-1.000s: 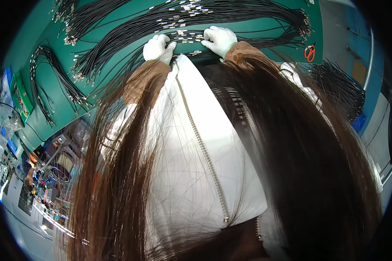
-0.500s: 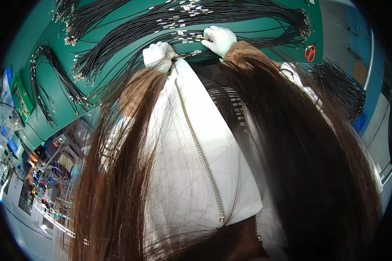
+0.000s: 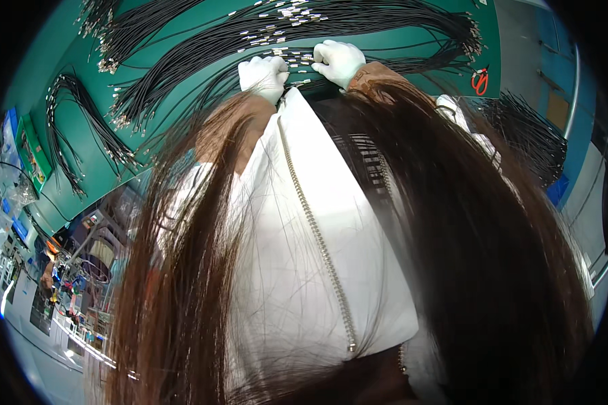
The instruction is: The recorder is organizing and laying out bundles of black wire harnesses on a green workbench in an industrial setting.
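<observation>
My left hand [image 3: 263, 75], in a white glove, is curled at the near side of a row of thin black cables [image 3: 203, 88]. Its fingers are closed on the cables, with fingertips partly hidden. Just to its right, my right hand [image 3: 339, 62], also gloved, pinches the same cables with thumb and fingers. Between the two hands lie several white cable labels [image 3: 292, 57]. A thicker bundle of black cables [image 3: 358, 25] with metal ends stretches across the green work surface beyond both hands.
Red-handled scissors [image 3: 479, 82] lie at the right of the green table [image 3: 412, 61]. A bent cable bundle [image 3: 94, 115] rests at left, near a green box [image 3: 34, 152]. More black cables [image 3: 527, 138] hang at the right edge. Hair and white clothing cover the near area.
My left hand has moved right, closer to my right hand, and covers part of the labels near it. My right hand has hardly moved.
</observation>
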`<state>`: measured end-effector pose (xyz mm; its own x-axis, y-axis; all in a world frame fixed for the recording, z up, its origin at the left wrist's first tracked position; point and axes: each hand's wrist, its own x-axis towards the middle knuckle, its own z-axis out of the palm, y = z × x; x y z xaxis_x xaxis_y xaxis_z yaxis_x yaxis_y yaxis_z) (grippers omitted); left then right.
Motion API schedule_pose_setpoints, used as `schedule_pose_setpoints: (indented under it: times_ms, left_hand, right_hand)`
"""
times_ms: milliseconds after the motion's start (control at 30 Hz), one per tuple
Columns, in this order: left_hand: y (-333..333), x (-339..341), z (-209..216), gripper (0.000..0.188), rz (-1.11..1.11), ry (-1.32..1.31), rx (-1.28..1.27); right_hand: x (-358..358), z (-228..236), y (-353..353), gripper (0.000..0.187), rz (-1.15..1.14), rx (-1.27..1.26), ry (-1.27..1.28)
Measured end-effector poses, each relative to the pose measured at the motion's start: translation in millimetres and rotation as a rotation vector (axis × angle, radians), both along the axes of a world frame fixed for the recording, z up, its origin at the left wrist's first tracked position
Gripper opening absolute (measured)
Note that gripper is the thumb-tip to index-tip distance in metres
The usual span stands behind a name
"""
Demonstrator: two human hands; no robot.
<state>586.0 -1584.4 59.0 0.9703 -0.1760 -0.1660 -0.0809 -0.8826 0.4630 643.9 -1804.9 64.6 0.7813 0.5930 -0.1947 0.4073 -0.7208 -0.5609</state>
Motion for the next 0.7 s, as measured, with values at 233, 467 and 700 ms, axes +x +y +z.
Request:
schedule_pose_setpoints:
  times_ms: [233, 467, 700]
  left_hand:
    - [-3.5, 4.4, 9.9, 0.027, 0.195, 0.122, 0.042]
    - [11.8, -16.4, 17.7, 0.024, 0.180, -0.108, -0.007]
    - [23.1, -22.2, 1.4, 0.014, 0.007, -0.008, -0.016]
  right_hand:
    - [2.8, 5.6, -8.4, 0.029, 0.097, -0.008, 0.054]
    - [-1.3, -1.0, -6.4, 0.018, 0.004, 0.013, -0.008]
    - [0.2, -3.9, -8.1, 0.018, 0.007, 0.048, -0.035]
